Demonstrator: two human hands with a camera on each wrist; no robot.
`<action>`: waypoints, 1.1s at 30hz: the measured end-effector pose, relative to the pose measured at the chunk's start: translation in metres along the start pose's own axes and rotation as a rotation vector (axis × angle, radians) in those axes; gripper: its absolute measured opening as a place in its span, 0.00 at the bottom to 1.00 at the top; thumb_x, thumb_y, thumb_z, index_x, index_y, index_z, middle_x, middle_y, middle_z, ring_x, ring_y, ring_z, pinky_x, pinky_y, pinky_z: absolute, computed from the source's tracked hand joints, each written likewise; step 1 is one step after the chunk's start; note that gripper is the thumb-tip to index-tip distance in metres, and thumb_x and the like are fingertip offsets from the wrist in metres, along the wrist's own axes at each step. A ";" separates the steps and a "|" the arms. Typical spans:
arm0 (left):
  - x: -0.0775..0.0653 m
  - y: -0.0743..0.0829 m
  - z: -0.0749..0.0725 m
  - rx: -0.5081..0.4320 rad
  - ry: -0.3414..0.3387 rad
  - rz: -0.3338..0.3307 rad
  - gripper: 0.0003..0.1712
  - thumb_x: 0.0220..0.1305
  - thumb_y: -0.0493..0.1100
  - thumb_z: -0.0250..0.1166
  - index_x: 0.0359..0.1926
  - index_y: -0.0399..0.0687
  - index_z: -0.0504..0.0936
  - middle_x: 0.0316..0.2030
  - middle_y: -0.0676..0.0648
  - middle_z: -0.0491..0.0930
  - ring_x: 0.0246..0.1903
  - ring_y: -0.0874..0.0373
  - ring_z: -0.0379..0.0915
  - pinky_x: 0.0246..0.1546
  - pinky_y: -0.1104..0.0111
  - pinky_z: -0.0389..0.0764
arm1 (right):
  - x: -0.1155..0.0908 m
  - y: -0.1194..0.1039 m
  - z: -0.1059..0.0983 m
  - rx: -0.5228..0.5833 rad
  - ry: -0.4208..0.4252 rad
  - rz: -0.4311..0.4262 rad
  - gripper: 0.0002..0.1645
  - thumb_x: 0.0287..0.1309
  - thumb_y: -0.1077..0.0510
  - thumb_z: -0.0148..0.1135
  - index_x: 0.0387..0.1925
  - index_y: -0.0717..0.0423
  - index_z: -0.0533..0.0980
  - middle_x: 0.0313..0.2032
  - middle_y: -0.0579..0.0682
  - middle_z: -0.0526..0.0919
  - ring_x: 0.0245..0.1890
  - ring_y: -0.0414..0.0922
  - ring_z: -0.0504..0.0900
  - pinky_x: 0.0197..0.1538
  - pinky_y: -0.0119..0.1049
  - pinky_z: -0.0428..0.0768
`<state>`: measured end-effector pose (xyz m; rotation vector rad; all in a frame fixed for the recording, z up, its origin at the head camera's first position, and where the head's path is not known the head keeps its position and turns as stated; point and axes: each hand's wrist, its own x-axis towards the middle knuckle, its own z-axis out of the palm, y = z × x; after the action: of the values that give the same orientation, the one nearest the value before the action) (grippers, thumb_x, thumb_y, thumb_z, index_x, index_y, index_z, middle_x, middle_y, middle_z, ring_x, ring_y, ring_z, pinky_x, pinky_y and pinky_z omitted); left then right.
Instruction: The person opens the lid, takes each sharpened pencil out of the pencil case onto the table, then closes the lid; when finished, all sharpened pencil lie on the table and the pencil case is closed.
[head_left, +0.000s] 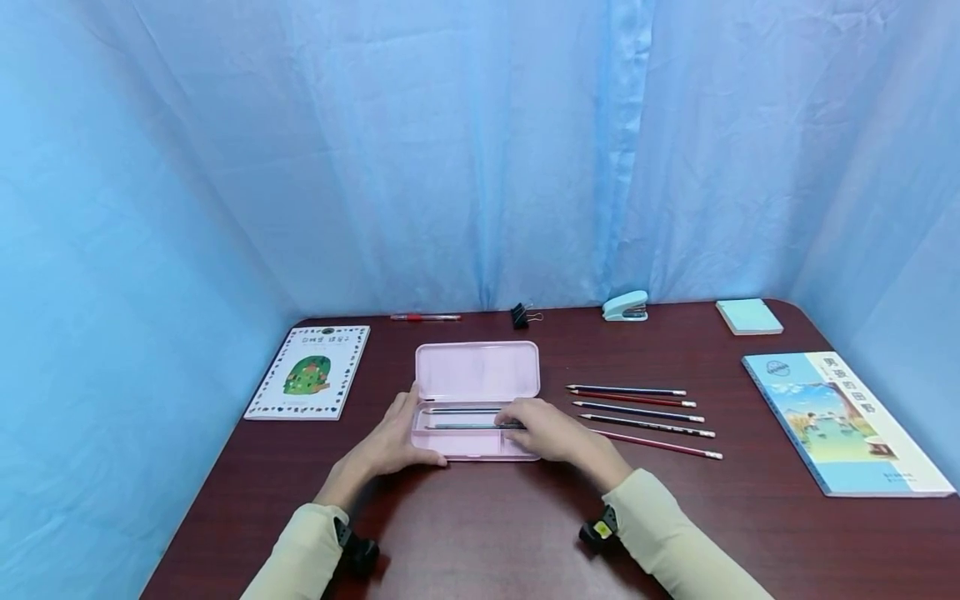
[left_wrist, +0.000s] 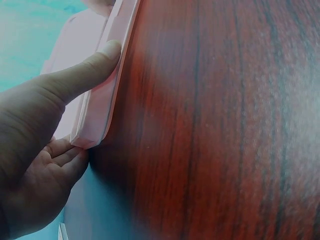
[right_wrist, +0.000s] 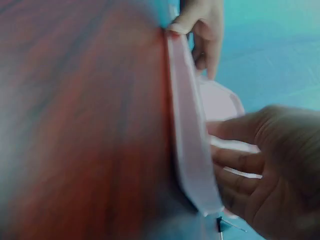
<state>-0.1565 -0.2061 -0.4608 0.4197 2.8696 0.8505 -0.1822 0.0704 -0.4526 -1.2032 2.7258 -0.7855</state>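
A pink pencil case [head_left: 476, 446] lies on the table with its lid [head_left: 477, 371] raised at the back. My left hand [head_left: 393, 437] grips its left front corner, the thumb along the front wall and the fingers at the left side, as the left wrist view also shows. Two pencils lie lengthwise in the case: a rear pencil [head_left: 461, 410] and a front pencil [head_left: 461, 427]. Over the right part of the case, my right hand [head_left: 551, 429] pinches the front pencil near its right end. In the right wrist view the right hand [right_wrist: 260, 165] reaches over the wall, its fingertips partly hidden.
Several pencils [head_left: 637, 410] lie spread right of the case. Behind stand a red pen [head_left: 425, 317], a black binder clip [head_left: 520, 316], a mint stapler [head_left: 626, 307] and a sticky-note pad [head_left: 750, 317]. A white book [head_left: 307, 375] lies left, a thicker book [head_left: 847, 425] right.
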 end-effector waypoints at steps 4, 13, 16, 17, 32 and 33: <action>0.001 0.001 -0.001 -0.006 -0.002 -0.011 0.76 0.31 0.64 0.76 0.72 0.42 0.38 0.63 0.40 0.55 0.61 0.51 0.54 0.60 0.59 0.60 | 0.009 0.000 -0.002 0.009 -0.034 0.032 0.10 0.54 0.66 0.60 0.39 0.58 0.80 0.34 0.49 0.81 0.38 0.44 0.78 0.44 0.40 0.74; 0.001 0.001 -0.002 -0.006 -0.004 -0.010 0.76 0.31 0.64 0.76 0.72 0.42 0.37 0.63 0.40 0.55 0.61 0.51 0.54 0.60 0.58 0.60 | 0.010 0.001 -0.001 0.065 -0.022 0.072 0.09 0.51 0.67 0.61 0.36 0.55 0.80 0.32 0.46 0.81 0.37 0.41 0.77 0.44 0.38 0.74; 0.000 0.001 -0.002 -0.011 -0.004 -0.010 0.76 0.31 0.64 0.76 0.72 0.43 0.37 0.63 0.40 0.55 0.61 0.51 0.54 0.60 0.59 0.60 | 0.010 0.003 0.002 0.087 0.009 0.076 0.09 0.51 0.66 0.62 0.36 0.54 0.81 0.31 0.45 0.80 0.34 0.39 0.76 0.41 0.36 0.74; 0.000 0.001 -0.002 -0.013 -0.003 -0.009 0.76 0.31 0.64 0.76 0.72 0.43 0.37 0.63 0.40 0.55 0.61 0.51 0.54 0.60 0.59 0.60 | 0.009 0.004 0.002 0.095 0.022 0.075 0.09 0.51 0.66 0.63 0.35 0.54 0.81 0.30 0.44 0.80 0.33 0.38 0.75 0.40 0.35 0.74; -0.002 0.001 -0.001 -0.022 0.009 0.006 0.76 0.31 0.64 0.76 0.72 0.43 0.39 0.62 0.41 0.57 0.59 0.51 0.55 0.59 0.59 0.61 | -0.043 0.029 -0.030 0.236 0.198 0.168 0.07 0.52 0.62 0.65 0.35 0.50 0.82 0.30 0.40 0.79 0.30 0.36 0.73 0.35 0.32 0.73; -0.002 0.001 -0.001 -0.022 0.010 0.006 0.76 0.31 0.63 0.76 0.72 0.42 0.39 0.62 0.40 0.57 0.59 0.51 0.55 0.59 0.59 0.61 | -0.050 0.033 -0.033 0.227 0.208 0.171 0.07 0.52 0.61 0.65 0.35 0.50 0.82 0.30 0.39 0.79 0.30 0.36 0.73 0.35 0.32 0.73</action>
<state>-0.1547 -0.2065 -0.4596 0.4237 2.8663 0.8866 -0.1778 0.1381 -0.4466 -0.8756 2.7517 -1.2170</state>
